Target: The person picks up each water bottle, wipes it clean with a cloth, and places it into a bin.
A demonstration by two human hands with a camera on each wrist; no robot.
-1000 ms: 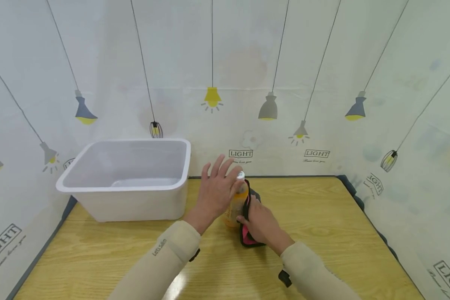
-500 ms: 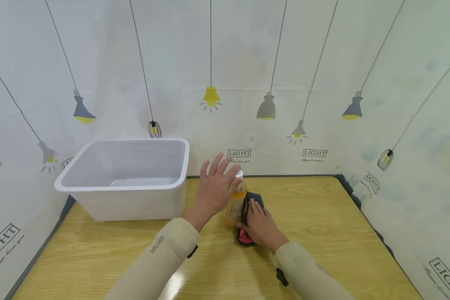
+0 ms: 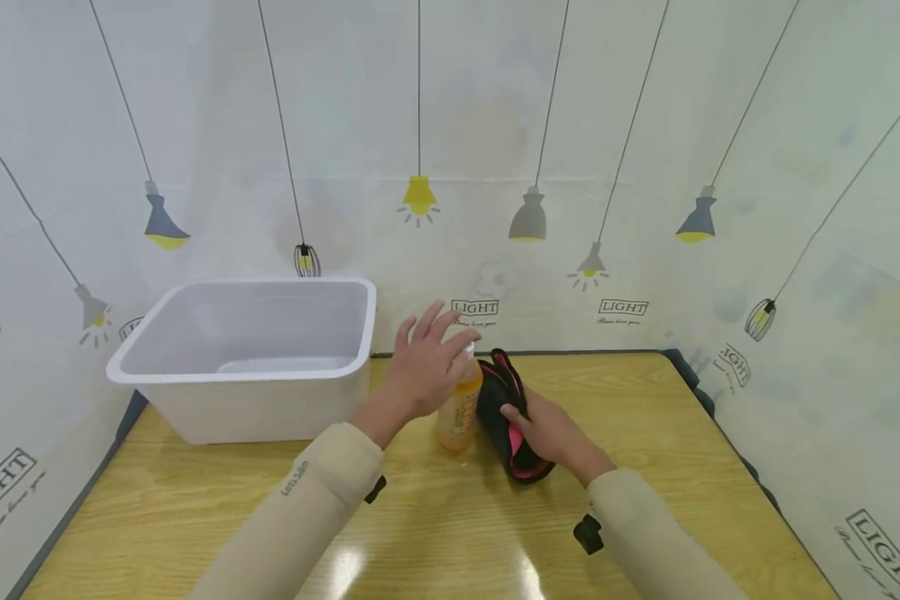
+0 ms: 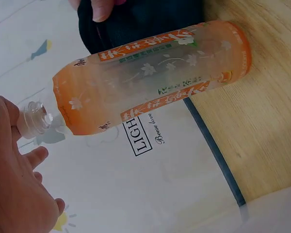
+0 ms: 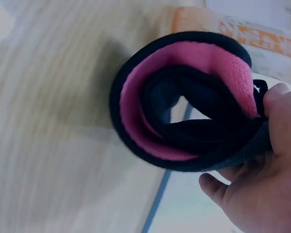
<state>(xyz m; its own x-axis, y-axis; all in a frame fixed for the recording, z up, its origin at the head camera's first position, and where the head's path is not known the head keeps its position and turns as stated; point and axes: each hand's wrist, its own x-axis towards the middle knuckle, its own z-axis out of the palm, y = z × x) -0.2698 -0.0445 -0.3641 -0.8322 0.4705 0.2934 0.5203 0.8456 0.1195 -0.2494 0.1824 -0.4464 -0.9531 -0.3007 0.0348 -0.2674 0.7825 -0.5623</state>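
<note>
An orange-and-clear plastic drink bottle (image 3: 459, 412) stands upright on the wooden table, its printed label large in the left wrist view. At its top my left hand (image 3: 423, 367) pinches the white cap (image 4: 33, 119) between thumb and index finger, the other fingers spread. Just right of the bottle, my right hand (image 3: 553, 427) grips a dark cloth (image 3: 501, 412) with a pink fleecy inner side. In the right wrist view the cloth (image 5: 184, 102) curls into a loose roll, with my thumb on one side and fingers on the other. Whether it touches the bottle I cannot tell.
A white plastic tub (image 3: 247, 408) stands at the back left of the wooden table (image 3: 645, 433). Behind the table rises a pale sheet (image 3: 630, 150) printed with hanging lamps, and it also runs along both sides.
The cloth, earlier pressed flat along the bottle's right side, has come off it to the right and is now curled in my right hand. My left hand stays at the cap.
</note>
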